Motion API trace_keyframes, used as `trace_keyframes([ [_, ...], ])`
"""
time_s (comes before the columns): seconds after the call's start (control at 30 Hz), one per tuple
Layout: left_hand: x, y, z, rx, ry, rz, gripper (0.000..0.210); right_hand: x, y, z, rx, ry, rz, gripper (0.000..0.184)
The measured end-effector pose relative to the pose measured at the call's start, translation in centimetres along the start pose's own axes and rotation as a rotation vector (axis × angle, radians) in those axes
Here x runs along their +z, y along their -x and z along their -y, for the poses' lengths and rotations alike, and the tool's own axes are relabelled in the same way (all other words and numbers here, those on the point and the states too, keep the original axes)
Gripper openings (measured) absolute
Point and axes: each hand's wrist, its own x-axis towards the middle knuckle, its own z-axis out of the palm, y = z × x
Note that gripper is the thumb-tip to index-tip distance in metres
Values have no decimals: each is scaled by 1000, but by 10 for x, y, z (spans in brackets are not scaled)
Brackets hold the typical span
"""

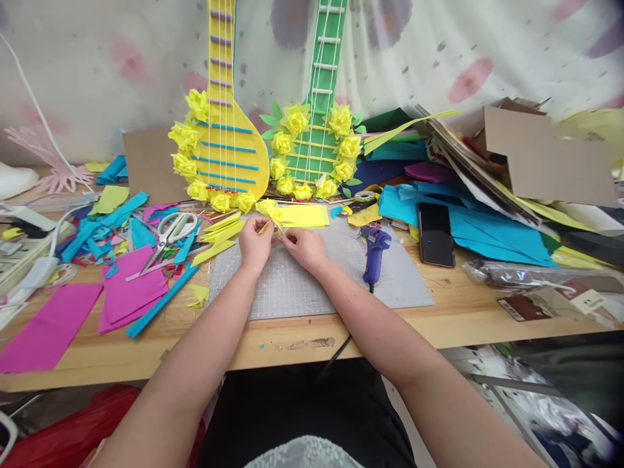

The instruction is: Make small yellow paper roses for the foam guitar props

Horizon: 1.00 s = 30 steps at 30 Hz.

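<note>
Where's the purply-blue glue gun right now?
In the head view, the glue gun lies on the right part of the grey mat, between the person's right hand and the black phone.

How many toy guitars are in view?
2: a yellow guitar at the back of the table, and a green guitar to its right; both necks run out of the picture.

Matt yellow paper (270,209); glossy phone (435,234); wooden tabletop (468,312)
</note>
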Motion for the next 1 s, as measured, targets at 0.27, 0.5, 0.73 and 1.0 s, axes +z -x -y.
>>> trace_keyframes([
  [0.27,-4,-11,-8,-209,334,-237,9,-2,-1,-1,23,-116,-20,39],
  [0.5,1,-3,-12,-242,290,-149,11,1,-12,-5,182,-1124,105,28],
  [0.73,6,6,-7,-114,193,-45,11,-6,-12,-4,264,-1594,296,20],
  [1.0,-7,-4,-14,-123,168,-113,21,-9,-19,-16,372,-1635,155,25],
])
